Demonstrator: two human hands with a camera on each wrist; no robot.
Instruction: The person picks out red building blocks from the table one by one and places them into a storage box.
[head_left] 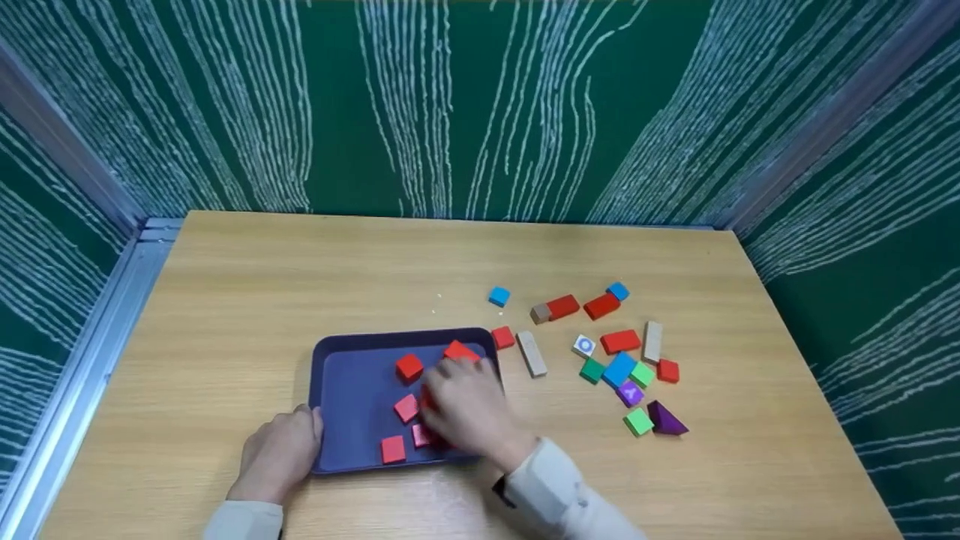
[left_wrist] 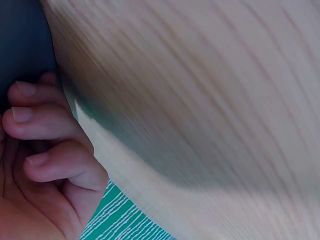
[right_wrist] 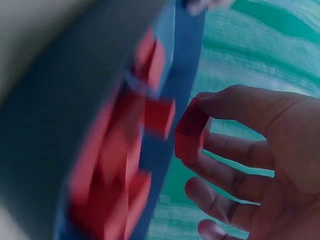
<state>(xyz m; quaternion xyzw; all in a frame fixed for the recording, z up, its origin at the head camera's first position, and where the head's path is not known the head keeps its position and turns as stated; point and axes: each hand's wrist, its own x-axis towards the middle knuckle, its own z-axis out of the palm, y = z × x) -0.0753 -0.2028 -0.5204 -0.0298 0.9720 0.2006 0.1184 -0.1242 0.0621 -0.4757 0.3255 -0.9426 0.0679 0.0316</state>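
Note:
A dark blue tray (head_left: pixel 349 405) lies near the front of the table with several red blocks inside. My left hand (head_left: pixel 281 450) grips its left rim; in the left wrist view the curled fingers (left_wrist: pixel 45 117) are right at the tray's edge. Over the tray's right half, my right hand (head_left: pixel 472 405) pinches a red block (right_wrist: pixel 192 131) between thumb and fingers. That block is mostly hidden by the hand in the head view. Loose in the tray are red blocks, one at the back (head_left: pixel 409 368) and one near the front rim (head_left: pixel 392 449).
Right of the tray lie a red cube (head_left: pixel 502 337), a greyish wooden bar (head_left: pixel 531 354), a blue cube (head_left: pixel 499 296), several red bars, green blocks and a purple wedge (head_left: pixel 666 420). Green panels with white streaks (head_left: pixel 480 112) stand behind the wooden table (head_left: pixel 247 285).

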